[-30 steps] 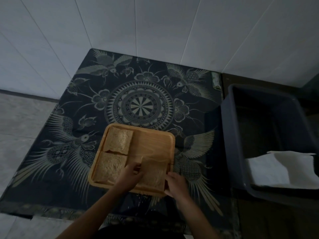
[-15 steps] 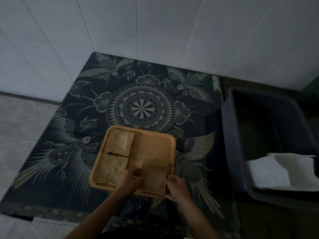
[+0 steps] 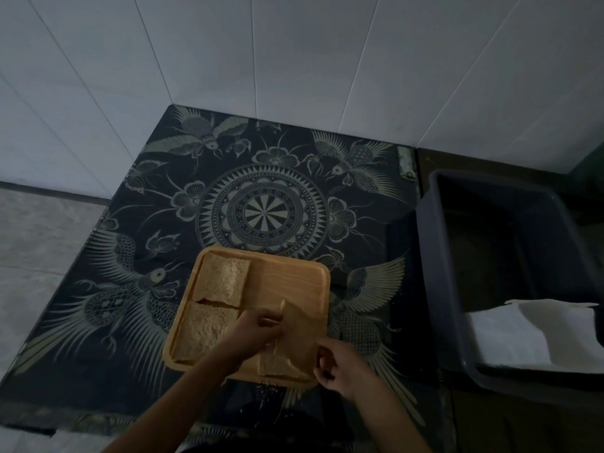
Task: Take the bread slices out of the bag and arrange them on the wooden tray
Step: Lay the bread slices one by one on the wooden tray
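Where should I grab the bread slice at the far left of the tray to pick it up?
Probably by its right edge, coming from the bare middle of the wooden tray. That far-left slice lies flat against the raised rim, with another slice touching its near edge, so only the right side is open.

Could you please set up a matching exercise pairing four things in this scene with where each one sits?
Things:
1. far bread slice
2. near bread slice
3. grey tub
4. white paper

Places:
A. inside the tub
B. right of the patterned cloth
C. tray's far left corner
D. tray's near left corner

Pairs: 1-C, 2-D, 3-B, 4-A
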`<state>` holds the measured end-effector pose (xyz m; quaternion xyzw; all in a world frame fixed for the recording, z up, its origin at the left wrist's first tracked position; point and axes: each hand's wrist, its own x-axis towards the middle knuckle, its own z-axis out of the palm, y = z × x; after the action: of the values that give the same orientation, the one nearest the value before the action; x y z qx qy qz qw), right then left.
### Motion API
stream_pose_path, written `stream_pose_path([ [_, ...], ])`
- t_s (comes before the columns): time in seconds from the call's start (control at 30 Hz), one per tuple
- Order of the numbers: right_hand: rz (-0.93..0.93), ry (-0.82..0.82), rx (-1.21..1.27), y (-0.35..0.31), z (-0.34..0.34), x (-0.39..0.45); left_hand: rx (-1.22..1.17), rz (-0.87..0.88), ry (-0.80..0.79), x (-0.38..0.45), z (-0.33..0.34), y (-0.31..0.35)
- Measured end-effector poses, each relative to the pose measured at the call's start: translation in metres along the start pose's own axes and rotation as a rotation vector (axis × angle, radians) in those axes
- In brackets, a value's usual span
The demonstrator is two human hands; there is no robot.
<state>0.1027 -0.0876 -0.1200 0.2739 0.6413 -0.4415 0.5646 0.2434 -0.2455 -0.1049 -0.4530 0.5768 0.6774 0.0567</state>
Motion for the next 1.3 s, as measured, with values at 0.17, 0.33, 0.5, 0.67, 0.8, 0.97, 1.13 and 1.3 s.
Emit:
stream_pose_path([
  [0.17,-0.077,0.004,-0.063,-0.017,-0.002,0.008,-0.034,0.028,-0.033,0.01,-0.008,0.017],
  [0.33,-0.257,-0.016,-0.164,-0.049,0.005,0.019,-0.028,0.016,-0.007,0.029,-0.016,0.035],
  [0.5,-0.359,0.013,-0.274,-0.078,0.023,0.025,0.009,0.033,0.048,0.052,-0.026,0.045],
  [0.67,-0.417,0.026,-0.389,-0.091,0.037,0.032,0.12,0.045,0.101,0.07,-0.033,0.044],
  [0.8,-0.448,0.06,-0.471,-0.09,0.044,0.044,0.21,0.064,0.149,0.076,-0.033,0.037],
  [0.97,-0.499,0.095,-0.551,-0.081,0.041,0.051,0.38,0.093,0.2,0.078,-0.03,0.029],
  [1.13,-0.603,0.211,-0.744,-0.076,0.042,0.047,0.485,0.197,0.257,0.082,-0.025,0.027],
  [1.3,-0.661,0.22,-0.824,-0.072,0.041,0.042,0.487,0.21,0.275,0.086,-0.025,0.023],
])
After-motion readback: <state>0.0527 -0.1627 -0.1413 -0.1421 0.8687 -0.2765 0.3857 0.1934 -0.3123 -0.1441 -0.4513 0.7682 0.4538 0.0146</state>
